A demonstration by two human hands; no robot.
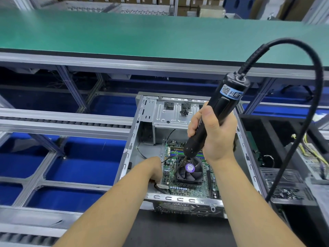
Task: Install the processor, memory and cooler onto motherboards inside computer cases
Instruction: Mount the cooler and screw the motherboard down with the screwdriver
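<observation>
The black square cooler fan with a purple round label (189, 171) sits on the green motherboard (185, 190) inside the open grey metal computer case (140, 132), at 6 o'clock in view. The right hand (213, 132) wraps its grip round a black cylindrical electric screwdriver (216, 113), long axis tilted from 1 o'clock down to 7, bit at the cooler's left edge. The left hand (154, 169) reaches into the case at the board's 9 o'clock side; its grip is hidden, so I cannot tell. A green tabletop (124, 34) runs behind.

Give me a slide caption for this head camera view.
Right hand drives an electric screwdriver at the cooler fan on the motherboard while the left hand reaches inside the case.
</observation>
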